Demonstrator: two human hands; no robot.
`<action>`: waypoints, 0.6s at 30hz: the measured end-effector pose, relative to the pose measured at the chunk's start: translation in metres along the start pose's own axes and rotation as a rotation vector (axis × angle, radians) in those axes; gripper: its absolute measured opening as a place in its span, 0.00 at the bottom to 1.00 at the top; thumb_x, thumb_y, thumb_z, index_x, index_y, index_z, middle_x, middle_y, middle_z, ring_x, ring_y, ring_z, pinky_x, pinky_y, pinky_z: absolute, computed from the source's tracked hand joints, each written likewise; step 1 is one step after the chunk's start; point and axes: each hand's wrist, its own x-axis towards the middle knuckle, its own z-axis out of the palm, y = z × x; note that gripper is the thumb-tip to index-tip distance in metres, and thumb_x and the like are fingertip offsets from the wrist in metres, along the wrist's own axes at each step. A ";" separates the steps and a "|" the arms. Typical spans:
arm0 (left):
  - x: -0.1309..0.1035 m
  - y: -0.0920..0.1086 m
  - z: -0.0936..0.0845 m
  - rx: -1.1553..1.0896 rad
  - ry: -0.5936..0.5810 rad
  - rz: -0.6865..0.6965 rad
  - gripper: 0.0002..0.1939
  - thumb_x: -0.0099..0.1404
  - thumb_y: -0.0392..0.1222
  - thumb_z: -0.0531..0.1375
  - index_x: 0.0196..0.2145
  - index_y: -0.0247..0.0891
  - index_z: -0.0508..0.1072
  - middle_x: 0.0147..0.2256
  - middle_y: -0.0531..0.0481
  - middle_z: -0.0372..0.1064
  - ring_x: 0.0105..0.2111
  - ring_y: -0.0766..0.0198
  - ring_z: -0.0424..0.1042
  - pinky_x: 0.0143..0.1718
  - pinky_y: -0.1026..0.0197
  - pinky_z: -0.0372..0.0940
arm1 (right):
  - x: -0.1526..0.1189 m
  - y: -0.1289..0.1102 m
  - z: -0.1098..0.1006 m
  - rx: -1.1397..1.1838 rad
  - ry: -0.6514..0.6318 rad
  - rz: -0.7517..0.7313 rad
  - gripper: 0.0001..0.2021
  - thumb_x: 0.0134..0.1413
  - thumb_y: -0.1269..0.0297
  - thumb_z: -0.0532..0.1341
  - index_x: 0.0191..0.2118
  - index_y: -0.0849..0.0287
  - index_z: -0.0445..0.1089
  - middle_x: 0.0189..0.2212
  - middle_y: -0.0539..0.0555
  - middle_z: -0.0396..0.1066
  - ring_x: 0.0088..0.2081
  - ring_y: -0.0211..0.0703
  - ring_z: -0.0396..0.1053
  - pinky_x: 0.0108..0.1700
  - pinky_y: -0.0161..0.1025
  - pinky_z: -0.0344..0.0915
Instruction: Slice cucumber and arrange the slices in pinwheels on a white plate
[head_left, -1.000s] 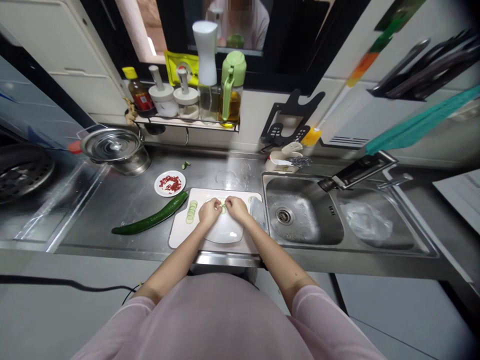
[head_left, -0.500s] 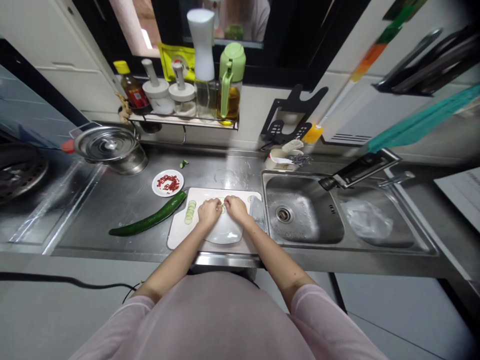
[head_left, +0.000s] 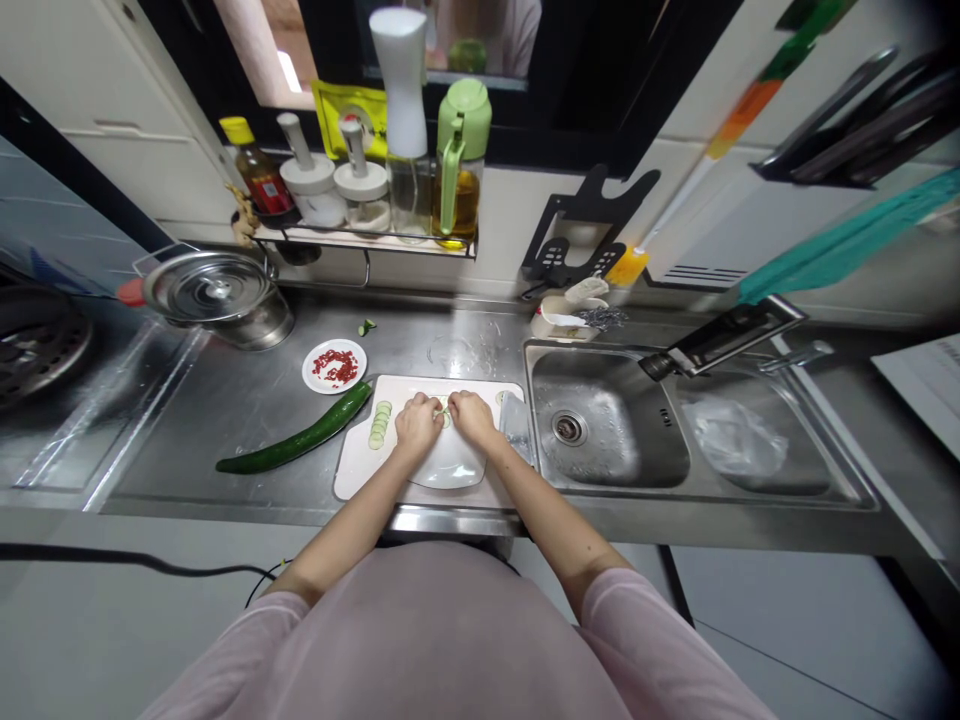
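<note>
My left hand (head_left: 418, 422) and my right hand (head_left: 471, 416) meet over the far part of a white plate (head_left: 448, 466), fingertips pinched close together. Between them shows a pale green cucumber slice (head_left: 445, 414); the fingers partly hide it, and both hands seem to hold its edges. Under the plate lies a light cutting board (head_left: 357, 470). A row of overlapping cucumber slices (head_left: 380, 425) rests on the board to the left of my left hand. At the board's right edge is a flat, greyish blade-like piece (head_left: 516, 420). A long green cucumber (head_left: 300, 445) lies left of the board.
A small white dish (head_left: 335, 367) of chopped red bits sits behind the cucumber. A lidded steel pot (head_left: 217, 295) stands at back left. To the right is a sink (head_left: 607, 430) with a faucet (head_left: 720, 335). A rack of bottles (head_left: 367, 236) hangs on the wall.
The camera view shifts very slightly. Both hands stay over the plate with only tiny finger movement; the other things stay in place.
</note>
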 end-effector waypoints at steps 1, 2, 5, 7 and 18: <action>0.000 0.000 0.000 -0.005 0.008 -0.001 0.11 0.64 0.43 0.55 0.42 0.46 0.75 0.46 0.47 0.67 0.47 0.57 0.65 0.43 0.59 0.62 | -0.001 -0.001 -0.001 -0.003 0.001 0.005 0.13 0.65 0.67 0.50 0.46 0.59 0.71 0.44 0.59 0.71 0.46 0.44 0.66 0.43 0.35 0.58; 0.000 0.000 0.000 -0.011 0.013 -0.004 0.11 0.64 0.43 0.56 0.41 0.46 0.76 0.46 0.47 0.66 0.47 0.57 0.65 0.43 0.59 0.62 | -0.001 -0.002 -0.001 -0.007 0.001 0.010 0.13 0.65 0.67 0.50 0.46 0.59 0.71 0.45 0.59 0.71 0.47 0.45 0.65 0.43 0.36 0.58; 0.001 -0.001 0.001 -0.034 0.006 -0.028 0.10 0.64 0.43 0.56 0.40 0.46 0.76 0.46 0.47 0.66 0.47 0.57 0.65 0.42 0.59 0.62 | -0.002 -0.003 -0.002 -0.018 0.002 0.028 0.12 0.64 0.66 0.52 0.46 0.59 0.71 0.45 0.60 0.70 0.48 0.46 0.64 0.44 0.36 0.59; 0.001 -0.002 0.001 -0.047 -0.001 -0.044 0.10 0.63 0.45 0.57 0.40 0.46 0.76 0.46 0.47 0.67 0.47 0.56 0.65 0.42 0.59 0.62 | -0.002 -0.003 -0.002 -0.016 -0.002 0.037 0.12 0.63 0.67 0.52 0.46 0.58 0.71 0.46 0.59 0.70 0.49 0.46 0.63 0.44 0.37 0.59; 0.002 -0.002 0.002 -0.108 0.059 -0.060 0.10 0.64 0.48 0.56 0.37 0.45 0.76 0.43 0.48 0.68 0.46 0.57 0.66 0.42 0.59 0.61 | -0.007 0.008 -0.003 0.088 0.091 0.101 0.13 0.64 0.65 0.51 0.45 0.58 0.71 0.43 0.58 0.70 0.45 0.46 0.64 0.42 0.36 0.57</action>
